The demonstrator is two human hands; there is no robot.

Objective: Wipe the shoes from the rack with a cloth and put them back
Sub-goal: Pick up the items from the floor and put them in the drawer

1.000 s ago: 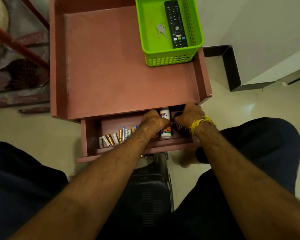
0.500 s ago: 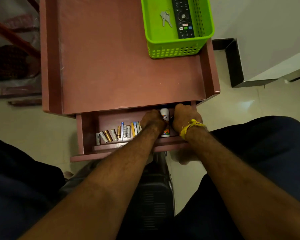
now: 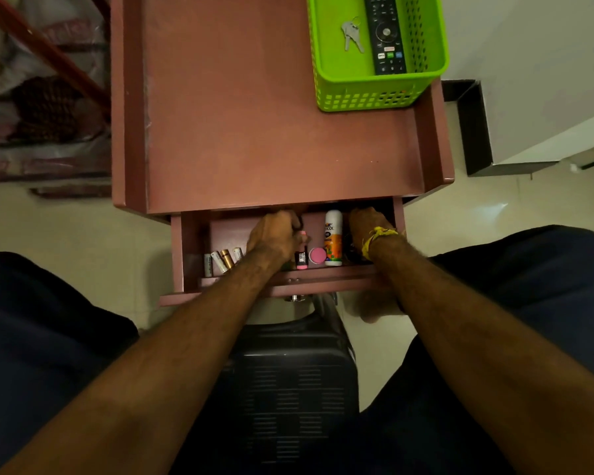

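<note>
No shoe, rack or cloth is in view. Both my hands are inside the open drawer (image 3: 282,287) of a pink-brown table (image 3: 275,108). My left hand (image 3: 273,234) is curled at the drawer's middle, and its fingers pinch the top of a small pink and black tube (image 3: 301,259). My right hand (image 3: 367,222), with a yellow thread on its wrist, reaches into the back right corner. Its fingertips are hidden under the table top.
The drawer also holds several batteries (image 3: 222,260), a round pink cap (image 3: 317,256) and a white and orange glue bottle (image 3: 333,238). A green basket (image 3: 367,97) with keys (image 3: 351,34) and a remote (image 3: 384,32) stands on the table. A dark stool (image 3: 288,382) is under me.
My hands have moved apart: the left went left and now holds the tube, the right went toward the drawer's right corner. The pink cap came into view.
</note>
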